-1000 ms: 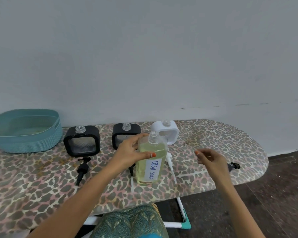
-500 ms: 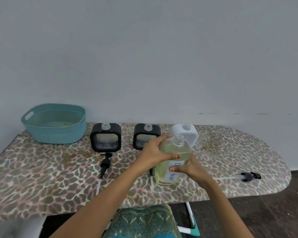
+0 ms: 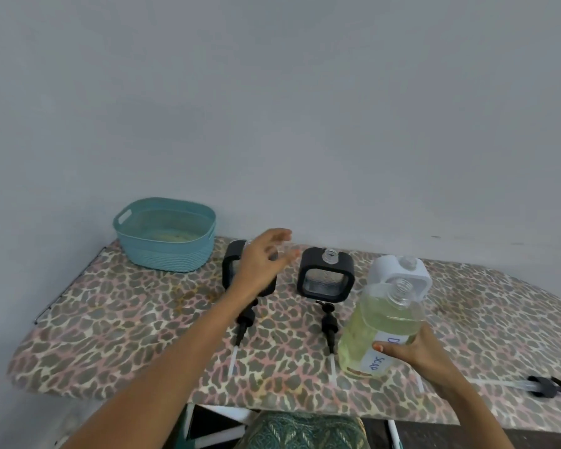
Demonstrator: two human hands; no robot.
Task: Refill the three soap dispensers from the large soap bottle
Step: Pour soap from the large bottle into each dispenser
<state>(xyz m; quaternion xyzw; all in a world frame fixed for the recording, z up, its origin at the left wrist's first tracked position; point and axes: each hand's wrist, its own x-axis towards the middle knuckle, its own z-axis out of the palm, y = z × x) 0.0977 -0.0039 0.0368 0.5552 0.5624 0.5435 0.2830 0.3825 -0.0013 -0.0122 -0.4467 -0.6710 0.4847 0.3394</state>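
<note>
The right hand (image 3: pixel 418 354) grasps the uncapped large soap bottle (image 3: pixel 374 322), part-full of yellowish liquid; left of it, the left hand (image 3: pixel 261 262) hangs, fingers loose, before a black dispenser (image 3: pixel 231 264).

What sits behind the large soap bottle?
The white soap dispenser, neck uncapped. The large soap bottle covers its lower front, so its contents cannot be seen.
</note>
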